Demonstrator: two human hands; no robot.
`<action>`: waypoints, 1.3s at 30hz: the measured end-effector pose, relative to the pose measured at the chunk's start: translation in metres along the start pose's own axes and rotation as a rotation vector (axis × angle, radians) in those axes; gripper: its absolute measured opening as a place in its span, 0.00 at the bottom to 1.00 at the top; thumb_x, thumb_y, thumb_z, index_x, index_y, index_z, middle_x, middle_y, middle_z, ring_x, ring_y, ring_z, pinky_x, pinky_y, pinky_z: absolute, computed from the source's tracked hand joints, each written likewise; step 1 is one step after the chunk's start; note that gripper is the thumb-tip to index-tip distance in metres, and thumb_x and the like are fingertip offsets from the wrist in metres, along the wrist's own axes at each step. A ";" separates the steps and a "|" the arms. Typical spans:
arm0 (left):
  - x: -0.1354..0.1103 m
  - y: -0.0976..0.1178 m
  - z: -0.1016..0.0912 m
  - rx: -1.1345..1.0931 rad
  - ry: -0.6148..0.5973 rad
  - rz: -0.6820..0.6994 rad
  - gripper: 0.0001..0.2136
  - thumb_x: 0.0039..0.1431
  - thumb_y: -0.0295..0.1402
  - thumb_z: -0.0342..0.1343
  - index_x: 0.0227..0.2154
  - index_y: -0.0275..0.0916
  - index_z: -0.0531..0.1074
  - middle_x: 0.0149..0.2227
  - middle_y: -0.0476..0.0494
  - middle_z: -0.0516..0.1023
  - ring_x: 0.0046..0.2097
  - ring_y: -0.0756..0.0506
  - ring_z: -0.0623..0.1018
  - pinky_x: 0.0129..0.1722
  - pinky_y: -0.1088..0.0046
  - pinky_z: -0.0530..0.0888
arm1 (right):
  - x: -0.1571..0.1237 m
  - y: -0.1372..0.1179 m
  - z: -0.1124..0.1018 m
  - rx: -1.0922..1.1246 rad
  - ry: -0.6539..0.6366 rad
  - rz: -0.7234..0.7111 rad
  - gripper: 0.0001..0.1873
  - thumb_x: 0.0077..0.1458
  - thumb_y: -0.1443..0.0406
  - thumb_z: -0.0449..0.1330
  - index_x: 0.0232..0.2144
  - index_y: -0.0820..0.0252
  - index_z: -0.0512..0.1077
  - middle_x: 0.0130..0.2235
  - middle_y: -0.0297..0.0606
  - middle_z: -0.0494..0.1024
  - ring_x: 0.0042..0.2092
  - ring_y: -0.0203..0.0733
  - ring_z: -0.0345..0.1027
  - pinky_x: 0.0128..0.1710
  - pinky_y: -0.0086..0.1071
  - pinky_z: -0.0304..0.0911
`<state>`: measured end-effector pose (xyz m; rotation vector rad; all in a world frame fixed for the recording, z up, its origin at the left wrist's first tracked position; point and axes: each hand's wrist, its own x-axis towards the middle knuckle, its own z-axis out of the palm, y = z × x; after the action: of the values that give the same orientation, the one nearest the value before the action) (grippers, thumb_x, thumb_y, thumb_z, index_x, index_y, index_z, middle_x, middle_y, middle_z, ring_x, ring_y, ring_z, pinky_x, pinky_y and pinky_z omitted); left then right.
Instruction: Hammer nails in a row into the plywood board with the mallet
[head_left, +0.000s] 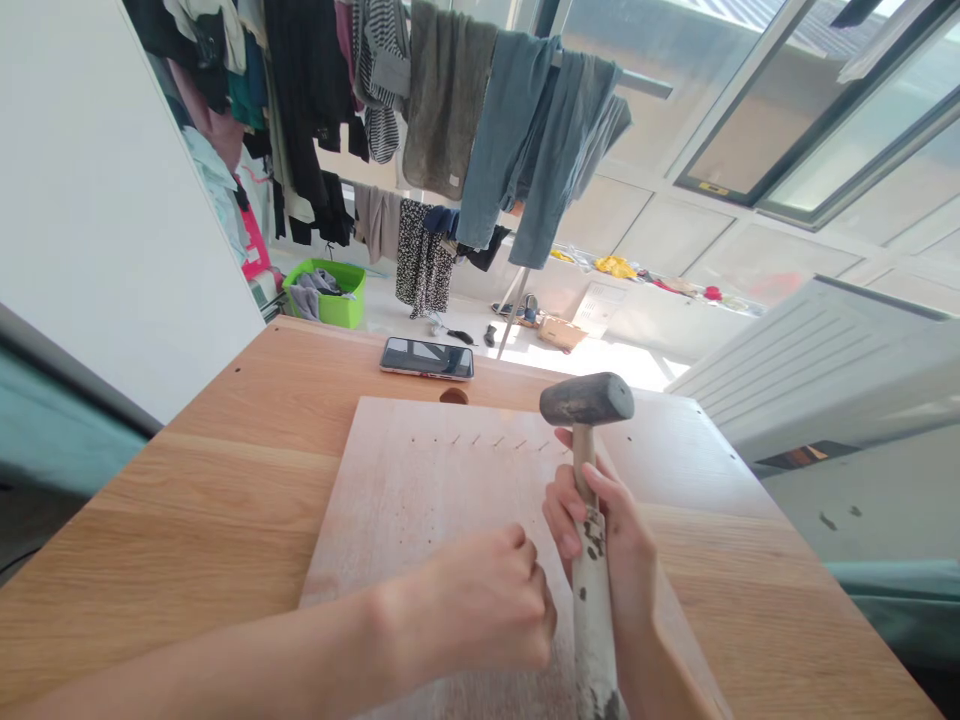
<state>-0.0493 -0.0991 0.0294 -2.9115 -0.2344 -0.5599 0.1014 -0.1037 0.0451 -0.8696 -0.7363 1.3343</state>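
My right hand point(600, 530) is wrapped round the handle of a rubber mallet point(586, 400), which it holds upright with the dark head on top. White, chipped paint covers the lower handle. My left hand point(487, 595) is curled closed over the board, just left of the mallet handle; whatever its fingers may hold is hidden. Beneath both hands lies a pale wooden board point(375, 490). A row of several thin nails point(499, 441) stands in its far part, and small holes show to their left and lower down.
The board rests on a wooden table point(202, 480). A phone point(427, 358) lies near the table's far edge, by a round hole. Beyond are a green basket point(345, 300) with clothes, hanging laundry point(450, 100) and windows. A white ribbed panel point(817, 350) stands at the right.
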 end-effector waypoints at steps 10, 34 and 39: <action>0.001 -0.004 0.000 0.031 0.039 -0.009 0.04 0.58 0.27 0.60 0.28 0.37 0.75 0.28 0.43 0.79 0.28 0.45 0.76 0.29 0.67 0.66 | 0.001 0.002 0.001 -0.001 0.001 0.013 0.19 0.65 0.63 0.55 0.58 0.54 0.67 0.21 0.25 0.64 0.17 0.29 0.55 0.17 0.23 0.50; -0.062 -0.144 -0.014 -0.698 -0.052 -0.793 0.08 0.54 0.24 0.56 0.35 0.37 0.77 0.33 0.47 0.80 0.34 0.48 0.77 0.36 0.75 0.71 | -0.001 0.003 0.005 -0.088 -0.015 0.035 0.19 0.66 0.61 0.55 0.58 0.56 0.66 0.22 0.25 0.63 0.17 0.28 0.54 0.17 0.23 0.49; -0.065 -0.141 -0.007 -0.808 -0.012 -0.797 0.04 0.53 0.26 0.58 0.32 0.37 0.77 0.31 0.49 0.78 0.32 0.50 0.74 0.32 0.76 0.69 | -0.004 0.004 0.005 -0.180 -0.010 0.019 0.18 0.66 0.60 0.56 0.55 0.58 0.69 0.22 0.26 0.63 0.18 0.29 0.55 0.17 0.24 0.48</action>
<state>-0.1373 0.0291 0.0303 -3.4807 -1.5300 -0.9025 0.0949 -0.1069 0.0442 -1.0163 -0.8675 1.3040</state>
